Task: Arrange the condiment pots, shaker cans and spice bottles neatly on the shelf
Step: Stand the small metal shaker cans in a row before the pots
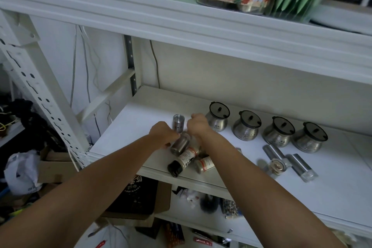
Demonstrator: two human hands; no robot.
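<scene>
A small steel upright shaker can (178, 124) stands on the white shelf (128, 127), in the gap between the person's two hands. Just in front of it a tilted shaker can (180, 145) leans over a heap of two spice bottles (184, 160) lying on their sides at the shelf's front edge. The left hand (164, 135) is at this can's left, fingers curled around its upper end. The right hand (198, 125) is a loose fist with its back to the camera, just right of the upright can; whether it holds anything cannot be seen. To the right, four round steel condiment pots (247, 128) with dark lids stand in a row. In front of the pots, three more cans (302, 167) lie tipped over.
</scene>
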